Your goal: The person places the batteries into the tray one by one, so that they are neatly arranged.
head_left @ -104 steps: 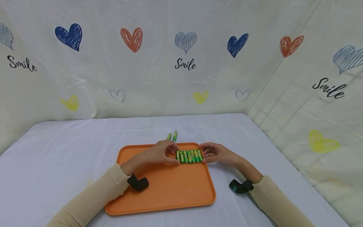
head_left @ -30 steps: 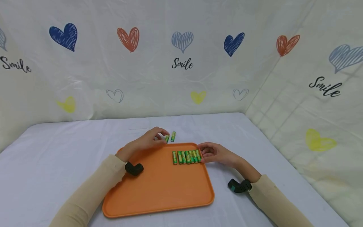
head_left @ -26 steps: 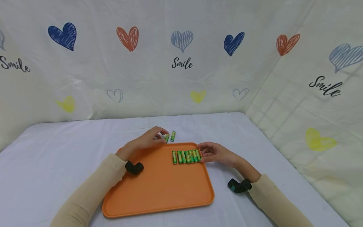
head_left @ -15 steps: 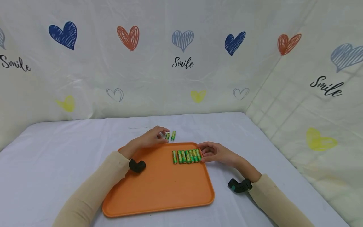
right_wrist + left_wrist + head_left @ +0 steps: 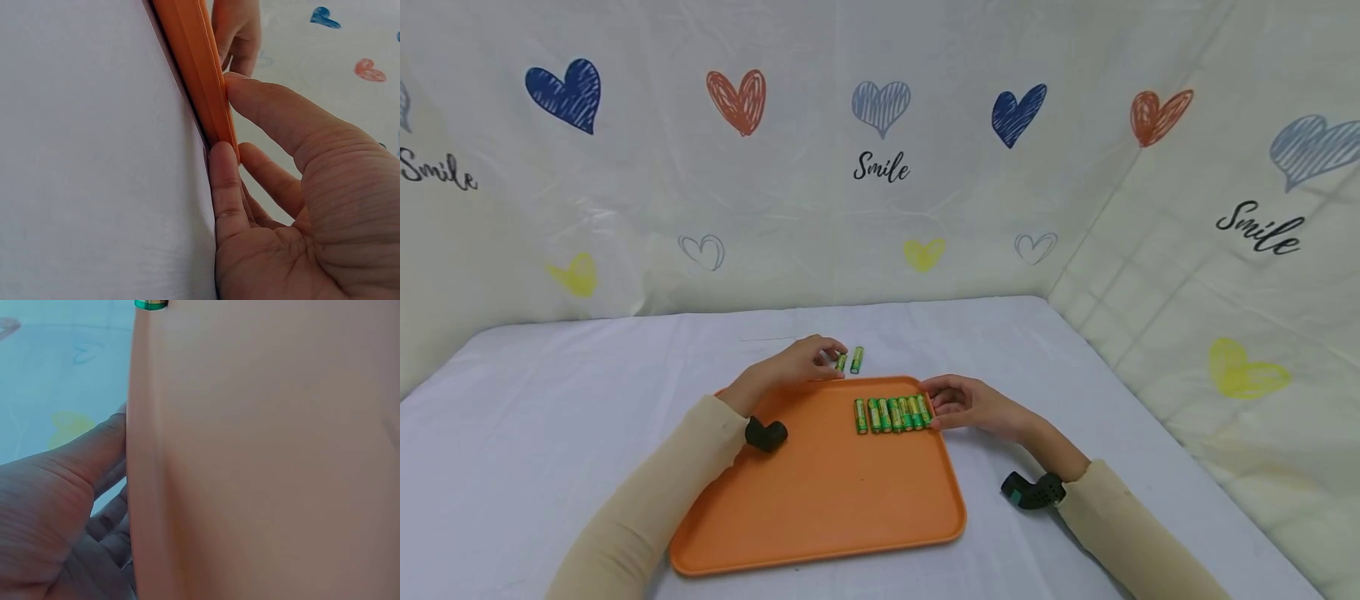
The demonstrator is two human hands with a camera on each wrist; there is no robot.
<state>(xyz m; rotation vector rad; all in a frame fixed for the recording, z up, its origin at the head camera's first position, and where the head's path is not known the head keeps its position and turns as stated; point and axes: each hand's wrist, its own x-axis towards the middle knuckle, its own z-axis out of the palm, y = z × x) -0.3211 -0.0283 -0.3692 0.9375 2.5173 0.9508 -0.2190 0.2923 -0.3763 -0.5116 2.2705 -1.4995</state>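
Several green-and-yellow batteries (image 5: pixel 896 415) lie side by side near the far right corner of an orange tray (image 5: pixel 820 492); the leftmost battery (image 5: pixel 861 416) is slightly apart. Beyond the far rim, my left hand (image 5: pixel 797 362) has thumb and fingertips at the two ends of a battery (image 5: pixel 841 362), pinching it. Another battery (image 5: pixel 857 360) lies just right of it on the cloth. In the left wrist view the tray's edge hides the left fingertips. My right hand (image 5: pixel 281 187) grips the tray's right rim, thumb on the edge and fingers along the outer side.
The tray rests on a table with a white cloth (image 5: pixel 572 400). A pale curtain (image 5: pixel 820 217) printed with hearts rises behind and to the right. Dark wrist cameras (image 5: pixel 1033 490) sit on both wrists.
Since the first frame my left hand has moved from the row in the tray to a battery past the far rim. The row's leftmost battery is now separate. My right hand has stayed put.
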